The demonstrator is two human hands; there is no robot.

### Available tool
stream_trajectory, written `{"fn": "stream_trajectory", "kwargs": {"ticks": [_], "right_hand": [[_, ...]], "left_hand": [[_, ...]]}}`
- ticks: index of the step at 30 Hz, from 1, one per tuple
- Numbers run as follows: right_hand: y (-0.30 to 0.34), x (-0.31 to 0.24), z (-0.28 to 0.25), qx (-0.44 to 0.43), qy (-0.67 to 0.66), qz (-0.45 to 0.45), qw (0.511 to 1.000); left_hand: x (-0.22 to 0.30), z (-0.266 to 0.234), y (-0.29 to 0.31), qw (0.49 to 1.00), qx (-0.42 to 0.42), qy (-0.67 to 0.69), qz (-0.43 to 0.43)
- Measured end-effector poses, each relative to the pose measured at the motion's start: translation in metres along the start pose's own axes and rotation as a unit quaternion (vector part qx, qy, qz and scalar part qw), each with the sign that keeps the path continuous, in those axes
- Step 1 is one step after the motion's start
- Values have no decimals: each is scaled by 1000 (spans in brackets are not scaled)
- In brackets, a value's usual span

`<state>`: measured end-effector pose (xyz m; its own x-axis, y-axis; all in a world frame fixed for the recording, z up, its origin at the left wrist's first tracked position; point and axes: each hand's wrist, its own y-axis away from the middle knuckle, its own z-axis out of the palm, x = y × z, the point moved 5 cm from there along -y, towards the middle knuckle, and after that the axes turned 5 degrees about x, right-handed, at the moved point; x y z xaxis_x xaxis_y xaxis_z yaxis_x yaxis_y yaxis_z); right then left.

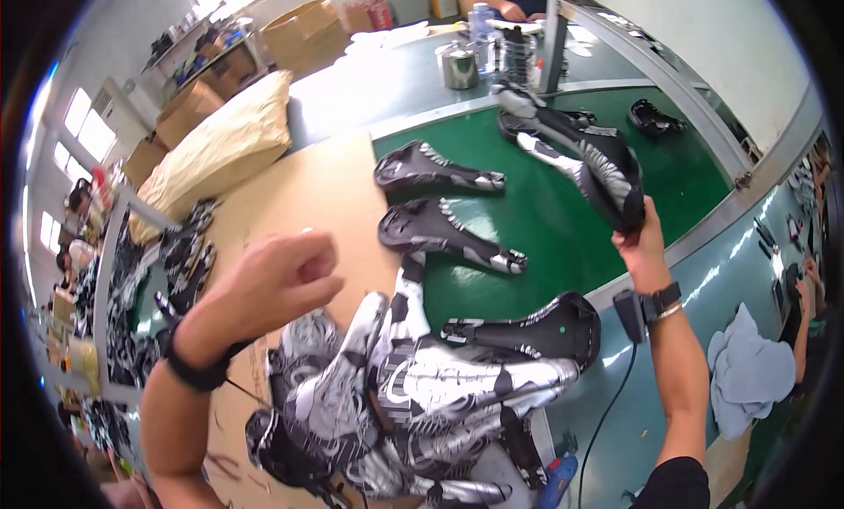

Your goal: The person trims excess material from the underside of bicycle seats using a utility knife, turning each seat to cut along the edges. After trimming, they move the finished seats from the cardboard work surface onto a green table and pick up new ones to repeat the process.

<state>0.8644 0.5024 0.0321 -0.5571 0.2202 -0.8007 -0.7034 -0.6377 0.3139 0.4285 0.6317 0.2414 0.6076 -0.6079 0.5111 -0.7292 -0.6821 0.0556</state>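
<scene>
My right hand (642, 245) grips the wide end of a black and silver bicycle saddle (593, 153), lifted and tilted with its narrow nose toward the far left. Below it is a green surface (448, 294). My left hand (272, 276) hovers over the cardboard with its fingers curled in; I make out nothing in them. Two black saddle shells (431, 168) lie side by side between the hands. Nearer me is another black saddle shell (545, 329), upside down, beside a loose heap of silver-and-black patterned saddle covers (440, 386). Both wrists wear black bands, each with a cable.
A cardboard sheet (290, 192) lies on the left, with a tan sack (220, 153) behind it. A metal frame post (552, 39) rises at the far right. Near it stand a metal pot (459, 67) and a bottle (481, 25). A blue-handled tool (558, 481) lies at the near edge. Other people work around.
</scene>
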Motion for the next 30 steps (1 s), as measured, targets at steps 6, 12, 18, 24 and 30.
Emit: {"fn": "stream_trajectory", "kwargs": {"ticks": [6,12,18,24,30], "right_hand": [[171,49,139,-187,108,173,961],[275,95,158,-414,558,66,717],[392,60,180,-484,649,-285,514],[542,113,102,-677,635,-66,366],[633,180,44,-549,737,-86,386]], "left_hand": [[-26,-96,209,949,111,85,-284],[-26,-119,427,862,182,152,-448],[-60,-66,602,768,267,173,-556],[-116,97,671,828,10,81,-555],[-127,207,688,732,-225,268,-585]]}}
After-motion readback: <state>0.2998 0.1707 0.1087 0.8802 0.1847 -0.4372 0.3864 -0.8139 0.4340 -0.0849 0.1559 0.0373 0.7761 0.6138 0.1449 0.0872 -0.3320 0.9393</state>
